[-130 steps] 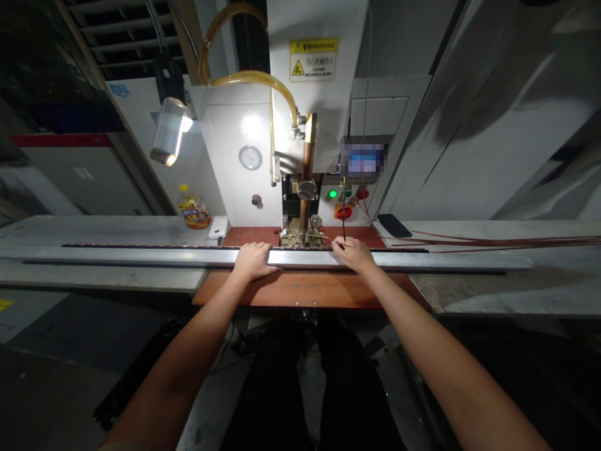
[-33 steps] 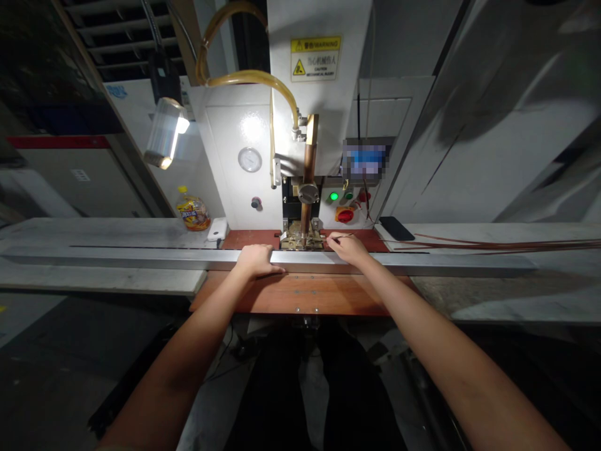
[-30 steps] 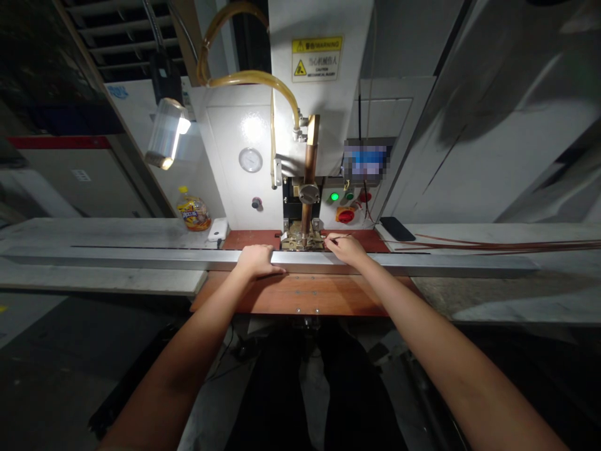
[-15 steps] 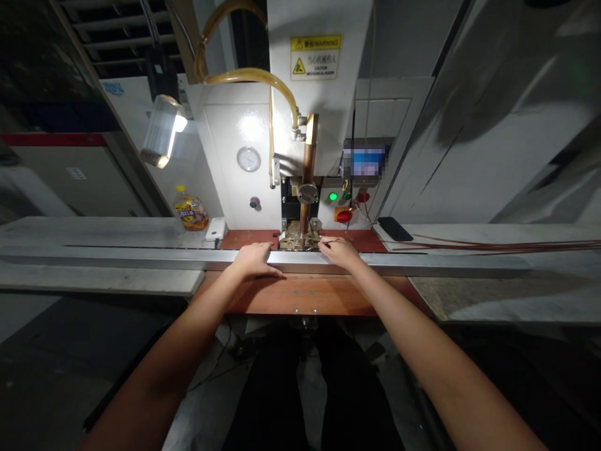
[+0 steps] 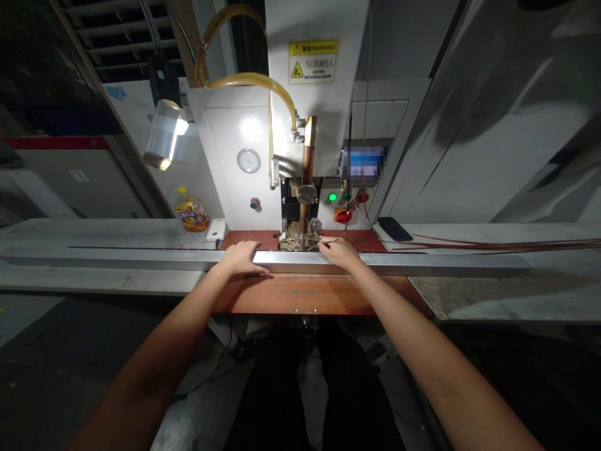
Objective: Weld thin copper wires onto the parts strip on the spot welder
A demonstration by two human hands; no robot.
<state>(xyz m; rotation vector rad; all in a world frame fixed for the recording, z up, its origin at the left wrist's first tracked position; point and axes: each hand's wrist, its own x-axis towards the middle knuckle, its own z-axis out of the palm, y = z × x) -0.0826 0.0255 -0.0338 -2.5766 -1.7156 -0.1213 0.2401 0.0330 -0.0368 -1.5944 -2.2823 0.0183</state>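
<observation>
A long silver metal bar [image 5: 300, 262] lies across the bench in front of the machine. My left hand [image 5: 240, 257] rests over it, fingers spread on the far side and thumb apart on the near side. To the right, my right hand [image 5: 340, 252] leans on the bar with fingertips pinched around a thin dark rod [image 5: 332, 241]. Those fingertips are close to the metal fixture [image 5: 295, 236] beneath the machine's upright copper-coloured electrode [image 5: 304, 219]. Small parts at the fixture are too fine to make out.
Thin brown rods [image 5: 493, 245] lie on the right bench beside a black phone [image 5: 395, 228]. At left stand a yellow-capped bottle [image 5: 192, 212] and a white device [image 5: 216, 230]. A lit lamp [image 5: 165, 134] hangs above. Below the bar is a reddish-brown board [image 5: 305, 294].
My left hand has slid a little to the left along the metal bar. My right hand stays pinched at the same spot, and the bar shows no clear movement.
</observation>
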